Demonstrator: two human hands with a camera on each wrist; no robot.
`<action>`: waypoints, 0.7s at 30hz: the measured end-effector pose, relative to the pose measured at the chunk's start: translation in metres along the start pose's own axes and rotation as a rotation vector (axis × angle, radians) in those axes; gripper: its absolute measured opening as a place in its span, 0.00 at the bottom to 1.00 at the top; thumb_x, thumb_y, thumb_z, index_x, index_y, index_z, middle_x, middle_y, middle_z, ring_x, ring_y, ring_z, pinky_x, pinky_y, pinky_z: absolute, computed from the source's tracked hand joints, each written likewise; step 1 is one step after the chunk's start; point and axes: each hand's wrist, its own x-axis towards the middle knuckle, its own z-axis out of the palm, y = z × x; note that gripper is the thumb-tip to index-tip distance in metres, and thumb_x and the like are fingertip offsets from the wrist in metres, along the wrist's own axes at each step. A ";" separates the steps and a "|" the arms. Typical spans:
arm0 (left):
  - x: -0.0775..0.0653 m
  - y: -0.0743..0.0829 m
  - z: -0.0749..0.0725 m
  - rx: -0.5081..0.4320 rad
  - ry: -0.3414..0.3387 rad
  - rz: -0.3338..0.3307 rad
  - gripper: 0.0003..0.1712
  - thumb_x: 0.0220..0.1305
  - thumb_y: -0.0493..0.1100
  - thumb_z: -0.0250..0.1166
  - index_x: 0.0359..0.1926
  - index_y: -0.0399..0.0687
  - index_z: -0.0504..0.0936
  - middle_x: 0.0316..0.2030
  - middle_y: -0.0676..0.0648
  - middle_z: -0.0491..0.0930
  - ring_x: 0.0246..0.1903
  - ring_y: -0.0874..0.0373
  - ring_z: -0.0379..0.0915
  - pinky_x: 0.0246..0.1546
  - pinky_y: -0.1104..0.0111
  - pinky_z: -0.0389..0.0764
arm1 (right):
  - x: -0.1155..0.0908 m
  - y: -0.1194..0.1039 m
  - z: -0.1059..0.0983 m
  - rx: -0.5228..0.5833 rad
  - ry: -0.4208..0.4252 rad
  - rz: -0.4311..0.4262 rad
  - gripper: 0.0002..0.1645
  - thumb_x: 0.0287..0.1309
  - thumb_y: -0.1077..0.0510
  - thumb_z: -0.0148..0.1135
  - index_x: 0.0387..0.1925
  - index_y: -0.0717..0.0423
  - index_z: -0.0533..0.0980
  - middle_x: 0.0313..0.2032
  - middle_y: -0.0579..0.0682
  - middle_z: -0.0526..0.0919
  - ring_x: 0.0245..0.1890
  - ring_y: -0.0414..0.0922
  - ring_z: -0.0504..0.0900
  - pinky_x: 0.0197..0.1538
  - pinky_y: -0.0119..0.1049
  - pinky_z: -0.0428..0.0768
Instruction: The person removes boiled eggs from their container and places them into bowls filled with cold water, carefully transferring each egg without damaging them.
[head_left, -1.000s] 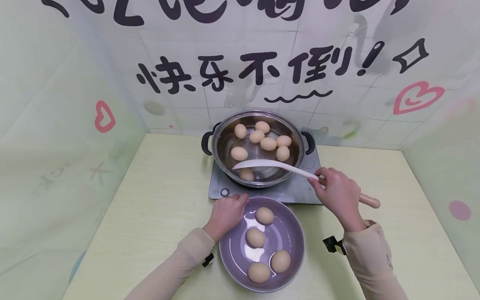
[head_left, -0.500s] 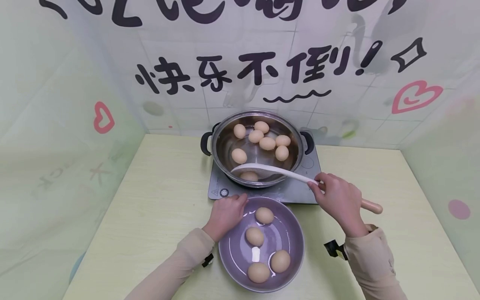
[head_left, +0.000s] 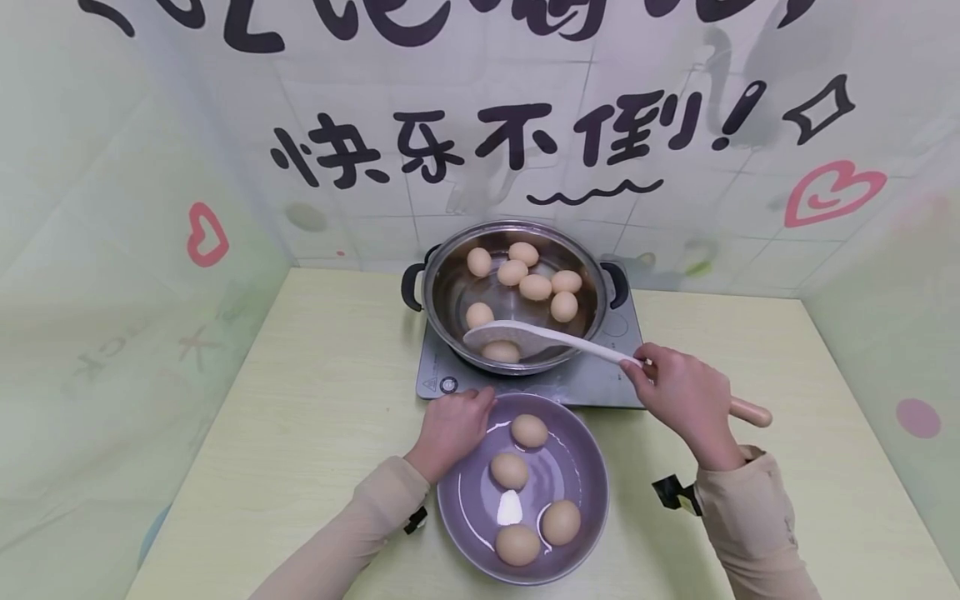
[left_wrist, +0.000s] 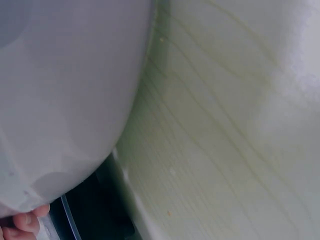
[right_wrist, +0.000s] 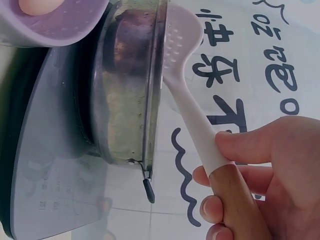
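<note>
My right hand (head_left: 686,400) grips the wooden handle of a white slotted spoon (head_left: 558,335). The spoon's head, with small holes in the right wrist view, is over the near left part of a steel pot (head_left: 430,292). It passes in front of an egg (head_left: 480,314) and just above another egg (head_left: 501,352) by the near wall. Several more eggs (head_left: 536,287) lie towards the back and right of the pot. My left hand (head_left: 452,429) holds the upper left rim of a purple bowl (head_left: 573,467); its fingertips (left_wrist: 26,222) show at the bowl's side. Several eggs (head_left: 517,544) lie in this bowl.
The pot stands on a flat cooktop (head_left: 600,383), right behind the bowl. Black handles (head_left: 411,287) stick out at both sides of the pot. A pale wooden table (head_left: 322,367) carries everything, with a printed wall sheet (head_left: 465,192) close behind the pot.
The right hand has moved slightly right and down with the slotted spoon. In the pot, the front left egg and the near egg have shifted a little. The left hand stays on the bowl.
</note>
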 end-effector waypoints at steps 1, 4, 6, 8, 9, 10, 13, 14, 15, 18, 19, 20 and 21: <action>0.000 0.000 0.000 0.000 -0.003 -0.001 0.10 0.58 0.45 0.59 0.24 0.48 0.72 0.13 0.51 0.73 0.09 0.54 0.68 0.07 0.65 0.61 | 0.000 0.000 0.000 -0.002 -0.007 0.003 0.11 0.55 0.48 0.58 0.27 0.50 0.77 0.11 0.41 0.67 0.11 0.41 0.63 0.13 0.36 0.56; 0.000 0.000 0.000 0.001 -0.008 0.000 0.10 0.58 0.45 0.59 0.24 0.48 0.72 0.13 0.51 0.73 0.09 0.54 0.68 0.07 0.66 0.61 | 0.001 0.001 0.001 -0.007 -0.029 0.008 0.11 0.55 0.48 0.57 0.27 0.50 0.77 0.12 0.42 0.69 0.11 0.41 0.64 0.13 0.37 0.56; 0.000 0.000 0.000 0.001 -0.008 0.000 0.09 0.58 0.45 0.59 0.24 0.48 0.72 0.13 0.51 0.73 0.09 0.54 0.68 0.07 0.66 0.62 | 0.001 0.001 0.001 -0.010 -0.041 0.010 0.11 0.56 0.48 0.57 0.27 0.50 0.78 0.12 0.42 0.69 0.11 0.42 0.64 0.13 0.37 0.57; 0.000 0.000 0.000 0.001 -0.005 0.000 0.09 0.58 0.45 0.59 0.24 0.48 0.72 0.13 0.51 0.73 0.09 0.54 0.68 0.07 0.66 0.62 | 0.002 0.001 0.001 -0.013 -0.050 0.006 0.12 0.56 0.48 0.57 0.27 0.50 0.78 0.12 0.42 0.69 0.11 0.42 0.64 0.13 0.37 0.57; 0.000 0.000 0.000 0.002 -0.004 0.000 0.09 0.58 0.45 0.59 0.24 0.48 0.72 0.13 0.51 0.73 0.09 0.54 0.68 0.07 0.66 0.62 | 0.002 0.001 0.001 -0.016 -0.053 0.002 0.12 0.57 0.48 0.56 0.27 0.50 0.78 0.12 0.43 0.69 0.11 0.42 0.64 0.13 0.37 0.57; 0.000 0.000 0.000 0.002 -0.003 0.001 0.09 0.58 0.45 0.59 0.24 0.48 0.72 0.13 0.51 0.73 0.09 0.54 0.68 0.07 0.66 0.62 | 0.002 0.001 0.001 -0.017 -0.057 -0.001 0.12 0.57 0.48 0.56 0.27 0.50 0.78 0.12 0.43 0.68 0.11 0.42 0.64 0.13 0.37 0.57; 0.000 0.000 0.000 0.004 -0.007 0.004 0.09 0.58 0.45 0.59 0.24 0.48 0.72 0.13 0.51 0.73 0.09 0.54 0.68 0.07 0.66 0.61 | 0.003 0.001 0.001 -0.020 -0.064 -0.001 0.12 0.57 0.48 0.56 0.26 0.49 0.77 0.11 0.43 0.67 0.11 0.42 0.63 0.13 0.37 0.57; 0.000 0.000 0.000 0.005 -0.009 0.004 0.09 0.58 0.45 0.59 0.24 0.48 0.72 0.13 0.51 0.73 0.09 0.55 0.68 0.07 0.66 0.61 | 0.003 0.001 0.001 -0.020 -0.066 -0.001 0.12 0.57 0.48 0.56 0.25 0.49 0.77 0.11 0.43 0.66 0.11 0.42 0.63 0.13 0.37 0.57; 0.000 0.000 0.000 0.006 -0.012 0.005 0.09 0.58 0.45 0.59 0.24 0.48 0.72 0.13 0.51 0.73 0.09 0.55 0.68 0.07 0.66 0.61 | 0.004 0.001 0.000 -0.020 -0.069 0.001 0.12 0.57 0.48 0.56 0.25 0.49 0.77 0.10 0.43 0.66 0.11 0.43 0.63 0.13 0.38 0.57; 0.000 0.000 0.000 0.006 -0.020 0.002 0.10 0.58 0.45 0.59 0.24 0.48 0.72 0.13 0.51 0.73 0.09 0.55 0.68 0.07 0.66 0.61 | 0.004 0.001 0.000 -0.019 -0.077 0.000 0.12 0.57 0.47 0.55 0.24 0.48 0.76 0.10 0.43 0.66 0.11 0.43 0.63 0.13 0.38 0.57; 0.000 0.000 0.000 0.006 -0.023 0.001 0.10 0.58 0.45 0.59 0.24 0.48 0.72 0.13 0.51 0.73 0.09 0.55 0.67 0.07 0.67 0.61 | 0.004 0.001 0.000 -0.019 -0.081 0.000 0.13 0.57 0.47 0.55 0.24 0.48 0.77 0.10 0.43 0.66 0.10 0.43 0.63 0.13 0.38 0.57; 0.000 0.000 0.000 0.007 -0.025 -0.001 0.10 0.59 0.45 0.59 0.24 0.49 0.72 0.13 0.51 0.73 0.09 0.55 0.67 0.07 0.67 0.60 | 0.004 0.002 0.000 -0.018 -0.085 0.001 0.13 0.57 0.47 0.54 0.24 0.48 0.77 0.10 0.43 0.66 0.10 0.43 0.63 0.13 0.38 0.57; 0.000 0.000 -0.001 0.007 -0.028 -0.002 0.10 0.59 0.45 0.59 0.24 0.48 0.72 0.13 0.51 0.73 0.09 0.55 0.67 0.07 0.67 0.60 | 0.004 0.002 -0.001 -0.017 -0.090 0.001 0.13 0.57 0.47 0.54 0.23 0.48 0.77 0.10 0.43 0.66 0.10 0.43 0.63 0.13 0.38 0.57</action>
